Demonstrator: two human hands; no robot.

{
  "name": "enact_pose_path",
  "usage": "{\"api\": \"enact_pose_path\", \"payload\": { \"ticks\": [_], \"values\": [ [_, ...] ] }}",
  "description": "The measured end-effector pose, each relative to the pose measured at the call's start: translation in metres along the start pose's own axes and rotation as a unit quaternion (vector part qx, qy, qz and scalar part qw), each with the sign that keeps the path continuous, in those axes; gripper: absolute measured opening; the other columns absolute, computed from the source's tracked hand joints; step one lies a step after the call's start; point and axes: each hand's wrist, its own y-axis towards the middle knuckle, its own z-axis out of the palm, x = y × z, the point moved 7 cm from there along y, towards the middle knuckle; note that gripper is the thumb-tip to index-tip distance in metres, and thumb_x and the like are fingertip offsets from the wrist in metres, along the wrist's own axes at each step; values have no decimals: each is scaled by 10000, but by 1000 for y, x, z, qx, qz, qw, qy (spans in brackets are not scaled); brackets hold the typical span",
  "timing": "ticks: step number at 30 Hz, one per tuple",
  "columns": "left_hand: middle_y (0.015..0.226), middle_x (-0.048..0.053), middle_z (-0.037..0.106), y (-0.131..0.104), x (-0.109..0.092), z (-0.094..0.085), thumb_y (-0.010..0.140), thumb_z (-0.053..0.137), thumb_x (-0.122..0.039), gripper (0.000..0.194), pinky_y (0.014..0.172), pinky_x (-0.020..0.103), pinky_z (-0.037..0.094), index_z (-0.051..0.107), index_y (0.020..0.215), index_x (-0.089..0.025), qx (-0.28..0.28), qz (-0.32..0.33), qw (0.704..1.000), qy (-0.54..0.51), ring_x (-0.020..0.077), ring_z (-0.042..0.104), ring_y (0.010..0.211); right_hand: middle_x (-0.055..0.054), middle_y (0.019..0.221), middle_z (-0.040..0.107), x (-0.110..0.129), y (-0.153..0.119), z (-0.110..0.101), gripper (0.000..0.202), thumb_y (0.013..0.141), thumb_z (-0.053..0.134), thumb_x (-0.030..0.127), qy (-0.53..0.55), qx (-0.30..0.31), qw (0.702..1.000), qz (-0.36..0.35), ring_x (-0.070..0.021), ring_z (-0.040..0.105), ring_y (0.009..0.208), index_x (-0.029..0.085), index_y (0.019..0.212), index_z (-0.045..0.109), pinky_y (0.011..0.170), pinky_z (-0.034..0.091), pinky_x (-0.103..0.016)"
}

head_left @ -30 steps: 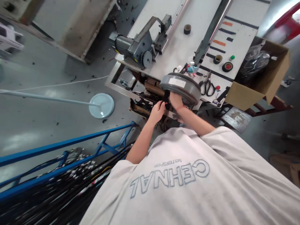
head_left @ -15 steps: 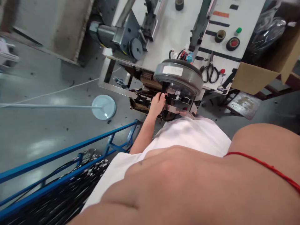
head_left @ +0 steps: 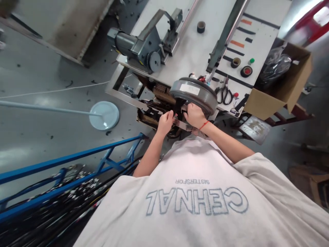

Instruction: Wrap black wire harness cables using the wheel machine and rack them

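A round grey wheel-like part with a white label stands at the near edge of the white workbench. Below its left side hangs a black strip. My left hand is closed at the strip's lower end, thumb and fingers pinched; what it grips is too small to make out. Against the wheel's lower front, my right hand has its fingers curled near the same strip, and what lies in them is hidden. Colored wires show behind the wheel.
Black scissors, tape rolls and black strips lie at the bench's right. A motor unit sits at the left. An open cardboard box stands right. A blue rack with cables is at lower left.
My right hand has come into view at the wheel's front. My left hand stays low by the black strip. The camera view has shifted, showing more of the shirt.
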Motion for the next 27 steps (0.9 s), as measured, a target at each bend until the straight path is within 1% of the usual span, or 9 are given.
{"api": "enact_pose_path", "payload": {
  "ticks": [3,6,10,13,16,18,21,23,27],
  "values": [
    [500,-46,409,-3,-2,7,930,398,-609,531,401,205,255,632,873,-135,17,-9,999,-38,81,331,392,-154,1027,647,-8,9,10,74,894,548,187,67,19,997,-38,-258,610,983,135,871,596,893,476,-361],
    [514,-37,441,-2,-8,9,961,366,-545,494,446,209,319,638,880,-141,13,18,1000,-3,96,390,428,-123,1086,642,-9,-4,-1,77,898,518,170,126,-31,988,-79,-229,611,974,178,832,559,873,472,-334],
    [667,23,606,-5,-24,13,985,376,-402,369,637,233,439,640,925,-150,6,88,990,113,146,579,628,-79,933,660,-15,-19,-3,108,865,524,160,151,-38,987,-50,-215,625,807,185,969,542,746,480,-317],
    [782,78,668,-10,-29,28,984,389,-331,301,712,273,450,625,989,-144,45,130,970,202,197,637,729,-67,867,656,-6,-18,-5,233,857,484,126,139,-21,988,-60,-222,635,774,175,1080,530,716,473,-313],
    [786,109,676,-13,-25,40,995,346,-299,315,691,302,446,606,1045,-128,72,131,953,264,237,651,723,-95,942,664,13,-10,-11,346,896,401,127,117,-13,983,-139,-232,646,855,158,1225,506,805,481,-350],
    [794,116,684,-11,-24,43,992,335,-264,303,682,307,446,599,1050,-128,76,125,948,284,247,659,723,-139,1092,651,25,-4,-12,462,879,417,122,90,2,972,-215,-252,627,1009,131,1340,444,928,458,-401],
    [814,116,694,-9,-27,45,981,354,-239,270,692,305,453,605,1007,-143,81,122,942,301,250,672,744,-195,1358,518,31,6,-11,547,864,454,145,47,5,955,-292,-284,500,1253,103,1405,377,1047,397,-453],
    [816,115,695,-11,-31,43,966,409,-269,237,699,310,460,610,998,-146,69,118,936,325,256,674,748,-203,1366,504,27,16,-9,478,909,431,190,25,-2,960,-279,-297,493,1256,97,1377,401,1044,401,-466],
    [825,118,685,-22,-31,40,911,517,-304,209,713,339,484,611,996,-138,32,85,932,350,267,665,752,-184,1139,619,25,26,1,342,968,393,240,-2,43,979,-197,-284,600,1057,87,1255,498,963,458,-448]
  ]
}}
